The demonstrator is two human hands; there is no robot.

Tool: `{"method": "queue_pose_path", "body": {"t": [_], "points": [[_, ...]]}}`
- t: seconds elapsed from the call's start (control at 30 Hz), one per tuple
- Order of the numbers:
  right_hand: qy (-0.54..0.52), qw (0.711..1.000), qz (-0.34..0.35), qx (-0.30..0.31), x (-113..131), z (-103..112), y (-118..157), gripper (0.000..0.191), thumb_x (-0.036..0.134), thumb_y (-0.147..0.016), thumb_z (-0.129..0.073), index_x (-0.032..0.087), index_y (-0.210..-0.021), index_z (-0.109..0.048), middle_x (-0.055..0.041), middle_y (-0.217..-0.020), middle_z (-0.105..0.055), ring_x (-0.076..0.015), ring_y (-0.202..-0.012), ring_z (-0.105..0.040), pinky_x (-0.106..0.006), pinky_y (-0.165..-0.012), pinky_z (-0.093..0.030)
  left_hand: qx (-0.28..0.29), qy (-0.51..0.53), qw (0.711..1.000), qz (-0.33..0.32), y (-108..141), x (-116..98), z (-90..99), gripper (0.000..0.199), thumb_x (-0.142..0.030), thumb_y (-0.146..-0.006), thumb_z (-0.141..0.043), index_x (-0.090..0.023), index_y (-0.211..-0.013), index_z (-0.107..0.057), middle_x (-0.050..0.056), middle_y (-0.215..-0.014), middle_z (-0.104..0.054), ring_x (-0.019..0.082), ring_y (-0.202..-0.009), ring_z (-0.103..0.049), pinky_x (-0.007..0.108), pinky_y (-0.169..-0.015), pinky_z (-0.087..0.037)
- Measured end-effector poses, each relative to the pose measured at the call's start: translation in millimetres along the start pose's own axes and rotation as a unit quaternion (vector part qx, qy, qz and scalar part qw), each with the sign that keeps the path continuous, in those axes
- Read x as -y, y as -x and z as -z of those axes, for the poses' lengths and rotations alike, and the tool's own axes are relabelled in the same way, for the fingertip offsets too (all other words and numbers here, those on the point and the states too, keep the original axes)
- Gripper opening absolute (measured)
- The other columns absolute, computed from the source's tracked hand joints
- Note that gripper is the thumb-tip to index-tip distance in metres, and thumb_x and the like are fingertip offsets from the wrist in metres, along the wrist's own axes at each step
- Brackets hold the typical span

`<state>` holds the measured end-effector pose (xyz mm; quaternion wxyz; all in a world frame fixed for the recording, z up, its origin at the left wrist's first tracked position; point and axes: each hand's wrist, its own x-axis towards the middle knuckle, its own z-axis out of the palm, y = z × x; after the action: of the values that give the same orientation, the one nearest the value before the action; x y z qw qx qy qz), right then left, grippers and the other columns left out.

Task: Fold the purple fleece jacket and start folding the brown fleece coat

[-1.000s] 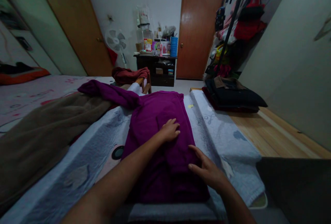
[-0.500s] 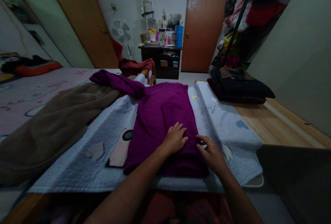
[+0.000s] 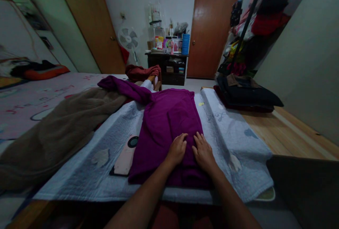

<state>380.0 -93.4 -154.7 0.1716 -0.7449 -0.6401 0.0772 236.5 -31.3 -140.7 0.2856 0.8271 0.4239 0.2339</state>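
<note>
A purple long-sleeved garment (image 3: 159, 140) lies partly folded on a pale blue quilted cloth (image 3: 233, 144). One sleeve stretches out to the far left, over a brown fleecy cloth; its right side is folded inward. My left hand (image 3: 178, 148) rests on the lower middle of the garment, fingers extended. Beside it, my right hand (image 3: 203, 150) lies flat near the garment's right edge, fingers spread. Neither hand grips anything. A pink phone (image 3: 125, 156) with a round dark camera patch lies against the garment's left edge, partly covered by it.
The brown fleecy cloth (image 3: 66, 130) spreads across the left side. A stack of dark folded clothes (image 3: 246, 93) sits on a wooden surface (image 3: 275, 126) at right. Behind are a reddish cloth (image 3: 143, 72) on a wooden frame, a dark cabinet (image 3: 165, 65) and a fan (image 3: 129, 38).
My right hand has moved from the garment's right edge onto its top, nearer my left hand. My left hand has shifted slightly toward me. The view has tilted a little.
</note>
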Motion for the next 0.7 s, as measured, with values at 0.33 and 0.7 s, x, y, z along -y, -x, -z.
{"method": "queue_pose_path", "body": {"t": [0.33, 0.7], "points": [[0.076, 0.993, 0.040, 0.084, 15.8, 49.1, -35.5, 0.043, 0.024, -0.091, -0.038, 0.015, -0.130, -0.056, -0.0132, -0.142, -0.050, -0.0272, -0.135, -0.041, -0.046, -0.111, -0.028, 0.062, -0.141, 0.987, -0.045, 39.4, -11.3, 11.8, 0.052, -0.039, -0.092, -0.049, -0.019, -0.139, -0.045, 0.011, -0.153, -0.037, 0.027, -0.142, -0.030, 0.046, -0.117, -0.023], [0.111, 0.989, 0.088, 0.045, 20.3, 0.2, -90.3, 0.054, 0.041, -0.097, -0.036, 0.017, -0.145, -0.039, -0.0091, -0.154, -0.034, -0.0274, -0.143, -0.025, -0.048, -0.114, -0.017, 0.038, -0.033, 0.997, -0.063, 28.6, -6.3, 37.7, 0.034, -0.026, -0.095, -0.040, -0.021, -0.122, -0.060, 0.006, -0.127, -0.064, 0.017, -0.117, -0.058, 0.033, -0.105, -0.042]]}}
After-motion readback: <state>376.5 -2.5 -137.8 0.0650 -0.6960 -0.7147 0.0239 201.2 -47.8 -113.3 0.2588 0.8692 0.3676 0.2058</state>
